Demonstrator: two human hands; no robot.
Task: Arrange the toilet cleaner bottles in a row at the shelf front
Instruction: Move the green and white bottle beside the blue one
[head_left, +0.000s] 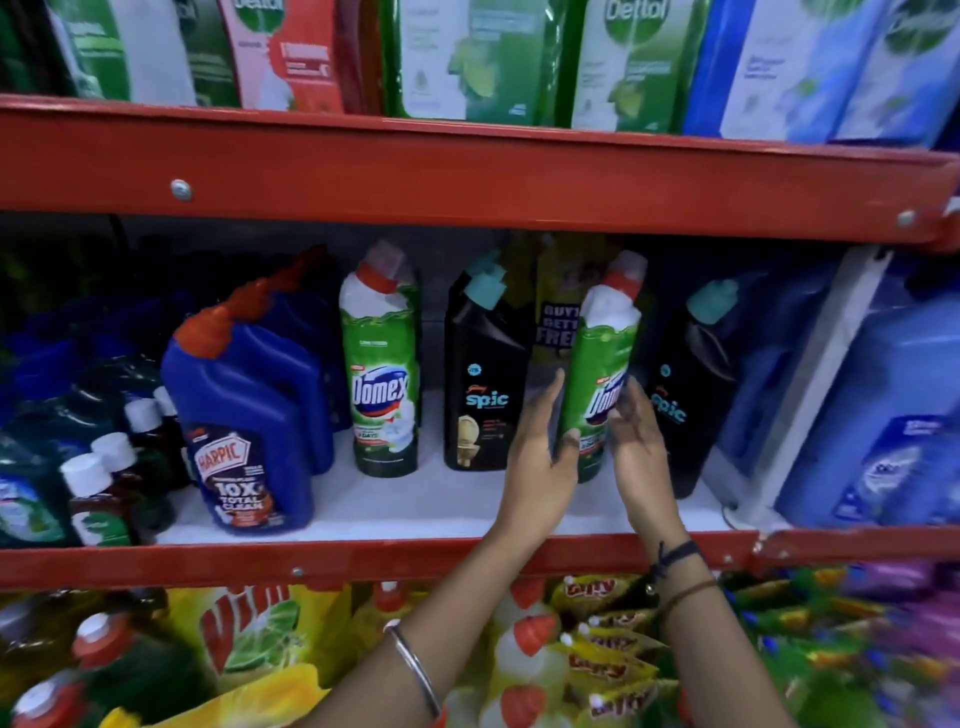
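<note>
On the white middle shelf (415, 512) stand a blue Harpic bottle (244, 415), a green Domex bottle (384, 374) and a black Spic bottle (483, 374). A second green Domex bottle (602, 364) leans slightly, held between both hands. My left hand (540, 457) wraps its left side, thumb across the front. My right hand (634, 447) presses its right side with fingers spread. Another black Spic bottle (685, 384) stands just right of it, partly hidden by my right hand.
A red shelf beam (467, 176) runs overhead, with Dettol pouches (467, 57) above it. Small white-capped bottles (104, 478) crowd the left end. Blue refill packs (883, 415) fill the right. A yellow pouch (558, 312) stands behind. Below the red front lip (311, 566) lie more products.
</note>
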